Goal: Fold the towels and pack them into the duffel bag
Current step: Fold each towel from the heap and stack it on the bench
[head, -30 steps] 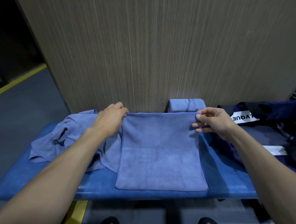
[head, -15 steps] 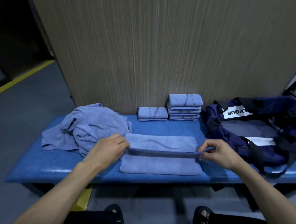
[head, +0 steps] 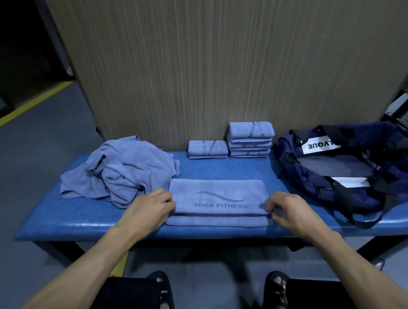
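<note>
Gym or fitness-studio changing area: padded blue bench [head: 82, 216], towels printed "YOGA FITNESS" [head: 219, 198], duffel bag [head: 342, 169], wood-grain partition [head: 216, 58] stood behind.

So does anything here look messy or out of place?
Only the crumpled towel heap at the bench's left end, unfolded beside two neat stacks. The towel being folded lies slightly uneven: its lower layer pokes out at the front.

Towel [head: 217, 196] now folded in half on bench, upper layer lowered flat, logo showing
</note>
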Demonstrator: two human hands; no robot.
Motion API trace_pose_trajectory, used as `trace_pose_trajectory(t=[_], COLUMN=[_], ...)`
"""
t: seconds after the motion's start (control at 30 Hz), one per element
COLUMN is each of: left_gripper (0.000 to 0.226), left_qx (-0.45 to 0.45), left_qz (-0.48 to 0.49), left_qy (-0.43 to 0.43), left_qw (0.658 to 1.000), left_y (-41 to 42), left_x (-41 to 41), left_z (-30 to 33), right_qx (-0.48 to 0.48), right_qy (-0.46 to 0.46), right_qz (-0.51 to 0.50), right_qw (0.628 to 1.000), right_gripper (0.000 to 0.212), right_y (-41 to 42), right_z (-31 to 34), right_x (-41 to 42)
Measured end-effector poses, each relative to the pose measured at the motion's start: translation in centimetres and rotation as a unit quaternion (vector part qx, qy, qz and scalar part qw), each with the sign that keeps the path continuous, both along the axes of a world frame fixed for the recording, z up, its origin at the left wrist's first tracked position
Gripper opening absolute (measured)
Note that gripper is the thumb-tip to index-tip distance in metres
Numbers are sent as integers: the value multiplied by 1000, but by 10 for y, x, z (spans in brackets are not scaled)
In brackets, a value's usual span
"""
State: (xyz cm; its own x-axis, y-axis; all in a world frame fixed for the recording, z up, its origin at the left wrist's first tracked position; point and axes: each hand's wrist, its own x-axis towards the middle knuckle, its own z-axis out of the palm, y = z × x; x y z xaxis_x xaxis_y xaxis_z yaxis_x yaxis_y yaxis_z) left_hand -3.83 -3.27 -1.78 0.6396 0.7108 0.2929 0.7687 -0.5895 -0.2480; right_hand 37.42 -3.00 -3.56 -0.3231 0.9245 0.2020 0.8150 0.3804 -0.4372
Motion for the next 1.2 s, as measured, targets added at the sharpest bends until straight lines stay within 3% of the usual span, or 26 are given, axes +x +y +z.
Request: trace_pose_trajectory(t=[0.07, 0.2, 0.3, 0.43, 0.6, 0.93, 1.2], left_gripper=[3, 25, 23, 3, 22, 13, 20], left_qx=[-4, -21, -15, -4, -47, -98, -82], left_qz=[-2, -2, -2, -11, -6, 5, 8], left_qy=[-3, -21, -21, -14, -9, -45, -27], left_qw=[1000, 1000, 1000, 1000, 999, 994, 996], left_y=[-1, -5, -8, -9, -10, -13, -15], left_x=[-1, 0, 0, -2, -5, -12, -15], left_z=[0, -1, 0, -4, -11, -13, -15], right_qx=[5, 16, 30, 25, 34, 85, 150], right_qy=[-11, -55, -78, -95, -119, -172, -208], right_qz=[7, -14, -20, 5, 51, 70, 61], right_qw=[1000, 998, 996, 995, 991, 979, 965], right_gripper=[19, 16, 20, 18, 14, 30, 28], right_y=[-4, -13, -17, -22, -27, -31, -35], right_z=[0, 4, 7, 7, 3, -3, -8], right_x=[0, 1, 1, 0, -3, -6, -15])
